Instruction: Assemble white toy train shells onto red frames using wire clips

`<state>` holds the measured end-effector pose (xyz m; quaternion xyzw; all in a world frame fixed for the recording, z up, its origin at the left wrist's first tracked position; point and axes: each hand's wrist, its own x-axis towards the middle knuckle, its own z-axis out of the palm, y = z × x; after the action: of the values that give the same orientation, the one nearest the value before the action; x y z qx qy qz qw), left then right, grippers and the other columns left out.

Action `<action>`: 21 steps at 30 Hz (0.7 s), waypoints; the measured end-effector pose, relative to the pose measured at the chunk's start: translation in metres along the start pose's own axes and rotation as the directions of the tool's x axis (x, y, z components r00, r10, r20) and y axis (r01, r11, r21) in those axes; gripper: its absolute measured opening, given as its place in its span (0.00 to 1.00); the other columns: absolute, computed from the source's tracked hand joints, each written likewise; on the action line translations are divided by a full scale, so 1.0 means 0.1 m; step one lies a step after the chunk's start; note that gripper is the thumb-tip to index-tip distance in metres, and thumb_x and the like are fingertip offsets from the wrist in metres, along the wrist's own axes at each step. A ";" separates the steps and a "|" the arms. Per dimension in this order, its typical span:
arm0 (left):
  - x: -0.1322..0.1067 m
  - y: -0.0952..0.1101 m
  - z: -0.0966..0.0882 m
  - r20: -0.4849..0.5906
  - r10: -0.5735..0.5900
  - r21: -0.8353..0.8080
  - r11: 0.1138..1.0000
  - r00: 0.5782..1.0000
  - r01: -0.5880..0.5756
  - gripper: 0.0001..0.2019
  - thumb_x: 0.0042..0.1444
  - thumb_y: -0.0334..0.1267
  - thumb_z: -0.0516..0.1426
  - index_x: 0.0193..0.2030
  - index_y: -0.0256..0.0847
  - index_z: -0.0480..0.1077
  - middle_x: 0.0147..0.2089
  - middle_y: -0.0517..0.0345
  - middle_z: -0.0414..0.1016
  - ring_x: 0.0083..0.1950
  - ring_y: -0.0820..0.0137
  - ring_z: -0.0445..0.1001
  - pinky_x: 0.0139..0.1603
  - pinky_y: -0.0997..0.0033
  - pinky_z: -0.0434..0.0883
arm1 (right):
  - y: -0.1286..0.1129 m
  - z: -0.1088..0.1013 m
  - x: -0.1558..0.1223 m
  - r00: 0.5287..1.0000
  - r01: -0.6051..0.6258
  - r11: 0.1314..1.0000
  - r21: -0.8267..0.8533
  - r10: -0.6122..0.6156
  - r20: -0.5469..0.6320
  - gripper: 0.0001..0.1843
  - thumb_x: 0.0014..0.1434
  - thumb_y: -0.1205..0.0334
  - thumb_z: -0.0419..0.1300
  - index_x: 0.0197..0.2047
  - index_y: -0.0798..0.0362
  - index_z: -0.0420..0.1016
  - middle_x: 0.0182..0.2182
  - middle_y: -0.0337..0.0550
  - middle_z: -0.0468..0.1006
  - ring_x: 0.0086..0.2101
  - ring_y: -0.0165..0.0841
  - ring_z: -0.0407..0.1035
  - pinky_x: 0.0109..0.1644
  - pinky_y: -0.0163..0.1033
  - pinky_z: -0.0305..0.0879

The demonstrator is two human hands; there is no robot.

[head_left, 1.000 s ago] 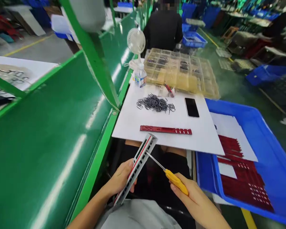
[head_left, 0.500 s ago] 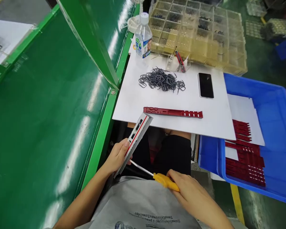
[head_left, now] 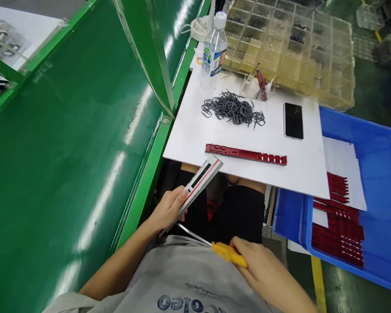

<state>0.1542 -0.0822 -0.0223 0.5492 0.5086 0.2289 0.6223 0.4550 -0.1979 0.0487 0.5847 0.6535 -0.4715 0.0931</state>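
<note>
My left hand is closed round a long grey-white strip with a red line and a black slot along its face. The strip is tilted, its upper end near the front edge of the white board and its lower end by my shirt. In my right hand is a screwdriver with a yellow handle. Its metal shaft points left towards the strip's lower part, just below my left hand. I cannot tell whether the tip touches the strip. A dark red slotted strip lies on the board beyond.
On the white board are a heap of dark grey hooked pieces, a phone and a plastic bottle. A compartment box stands behind. At right, a blue bin holds red strips. A green post rises left.
The grey-white strip has turned in my left hand, showing more of its striped face. My right hand keeps the screwdriver almost in place. The whole view has shifted slightly.
</note>
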 end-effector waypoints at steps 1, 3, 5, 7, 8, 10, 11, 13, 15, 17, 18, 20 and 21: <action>0.00 0.00 0.00 0.001 -0.002 0.001 1.000 1.000 0.002 0.35 0.74 0.76 0.47 0.35 0.44 0.66 0.24 0.62 0.76 0.20 0.68 0.79 0.20 0.74 0.68 | 0.00 0.00 0.00 1.000 -0.012 1.000 -0.008 0.012 0.004 0.06 0.72 0.63 0.53 0.46 0.46 0.71 0.44 0.45 0.85 0.40 0.45 0.81 0.42 0.44 0.62; 0.00 0.00 0.00 -0.001 -0.006 0.002 1.000 1.000 0.006 0.35 0.74 0.76 0.47 0.35 0.44 0.66 0.24 0.62 0.77 0.20 0.67 0.79 0.20 0.74 0.68 | -0.01 0.01 0.02 0.996 -0.067 0.998 -0.014 0.066 -0.055 0.10 0.73 0.63 0.50 0.50 0.46 0.71 0.45 0.47 0.85 0.41 0.46 0.81 0.42 0.44 0.63; -0.02 0.00 0.01 -0.004 -0.008 0.000 1.000 1.000 0.008 0.35 0.74 0.76 0.46 0.36 0.44 0.66 0.25 0.61 0.77 0.20 0.67 0.80 0.20 0.74 0.68 | -0.03 0.02 0.04 0.993 -0.080 0.997 -0.018 0.078 -0.087 0.10 0.72 0.64 0.51 0.51 0.46 0.72 0.44 0.47 0.85 0.40 0.46 0.81 0.42 0.44 0.64; -0.03 0.00 0.02 0.003 -0.010 -0.006 1.000 1.000 0.010 0.35 0.74 0.76 0.47 0.35 0.44 0.67 0.24 0.60 0.77 0.20 0.67 0.80 0.20 0.74 0.68 | -0.05 0.03 0.06 0.998 -0.033 0.999 -0.028 0.031 -0.046 0.08 0.69 0.65 0.55 0.47 0.46 0.73 0.43 0.46 0.85 0.39 0.45 0.81 0.42 0.43 0.64; -0.04 0.00 0.02 0.006 -0.012 -0.012 1.000 1.000 0.012 0.36 0.73 0.77 0.48 0.35 0.44 0.67 0.24 0.60 0.77 0.20 0.67 0.79 0.21 0.74 0.68 | -0.06 0.03 0.06 0.999 -0.016 0.999 -0.028 0.015 -0.038 0.07 0.68 0.66 0.56 0.46 0.46 0.73 0.42 0.45 0.85 0.39 0.44 0.81 0.42 0.42 0.64; -0.04 0.00 0.01 -0.002 -0.020 -0.033 0.999 1.000 0.020 0.36 0.72 0.77 0.48 0.34 0.44 0.67 0.23 0.60 0.76 0.20 0.66 0.79 0.20 0.74 0.68 | -0.07 0.01 0.07 0.996 -0.032 0.999 -0.021 0.030 -0.087 0.08 0.69 0.67 0.55 0.47 0.46 0.74 0.42 0.45 0.86 0.39 0.44 0.81 0.42 0.42 0.65; -0.03 0.01 0.01 -0.016 -0.025 -0.047 0.999 1.000 0.024 0.37 0.72 0.78 0.48 0.35 0.44 0.67 0.23 0.60 0.76 0.20 0.66 0.79 0.20 0.74 0.68 | -0.08 -0.03 0.07 0.992 -0.046 0.999 -0.017 0.044 -0.116 0.09 0.70 0.66 0.54 0.47 0.46 0.74 0.42 0.45 0.86 0.39 0.44 0.80 0.42 0.42 0.66; -0.01 0.02 -0.01 -0.056 -0.026 -0.072 0.997 0.998 0.022 0.37 0.71 0.79 0.47 0.36 0.44 0.68 0.24 0.60 0.76 0.20 0.66 0.79 0.20 0.74 0.69 | -0.07 -0.15 0.06 0.993 -0.020 1.000 -0.009 0.019 -0.113 0.07 0.73 0.63 0.55 0.46 0.46 0.75 0.41 0.45 0.86 0.39 0.43 0.80 0.42 0.43 0.68; -0.01 0.03 -0.01 -0.111 -0.035 -0.113 0.993 0.993 0.023 0.38 0.69 0.81 0.46 0.37 0.44 0.68 0.24 0.61 0.76 0.20 0.66 0.78 0.20 0.73 0.70 | -0.08 -0.38 0.07 0.994 0.070 0.997 0.026 -0.067 -0.092 0.08 0.75 0.56 0.59 0.44 0.46 0.78 0.40 0.43 0.86 0.38 0.43 0.81 0.42 0.43 0.71; -0.02 0.03 0.02 -0.155 -0.083 -0.204 0.978 0.984 0.051 0.42 0.66 0.85 0.45 0.35 0.44 0.68 0.22 0.59 0.75 0.18 0.66 0.76 0.19 0.72 0.70 | -0.12 -0.74 0.10 0.957 0.196 0.977 0.086 -0.171 -0.235 0.13 0.76 0.49 0.61 0.46 0.46 0.82 0.40 0.44 0.87 0.41 0.44 0.83 0.45 0.45 0.77; -0.03 0.00 0.04 -0.156 -0.123 -0.269 0.960 0.980 0.078 0.44 0.63 0.87 0.44 0.33 0.44 0.69 0.21 0.58 0.75 0.17 0.67 0.75 0.19 0.72 0.69 | -0.17 -0.96 0.13 0.902 0.275 0.957 0.094 -0.223 -0.371 0.15 0.76 0.45 0.62 0.47 0.46 0.84 0.40 0.45 0.87 0.42 0.45 0.83 0.47 0.46 0.79; -0.04 -0.09 0.10 -0.146 -0.154 -0.363 0.927 0.977 0.092 0.46 0.58 0.91 0.45 0.30 0.44 0.68 0.19 0.56 0.74 0.15 0.67 0.73 0.17 0.73 0.65 | -0.38 -1.50 0.22 0.667 0.458 0.888 0.035 -0.318 -0.673 0.17 0.75 0.42 0.66 0.46 0.47 0.85 0.37 0.46 0.87 0.38 0.44 0.83 0.45 0.46 0.82; -0.04 -0.14 0.13 -0.143 -0.142 -0.385 0.920 0.979 0.078 0.45 0.57 0.91 0.47 0.32 0.44 0.69 0.20 0.56 0.75 0.16 0.66 0.74 0.16 0.73 0.65 | -0.55 -1.80 0.27 0.502 0.548 0.836 -0.031 -0.358 -0.787 0.18 0.74 0.41 0.67 0.47 0.47 0.85 0.35 0.44 0.85 0.34 0.43 0.82 0.41 0.46 0.82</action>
<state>0.1598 -0.0958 -0.0355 0.3686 0.5359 0.3323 0.6830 0.4774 -0.0420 0.1555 0.5405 0.7024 -0.2548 -0.3866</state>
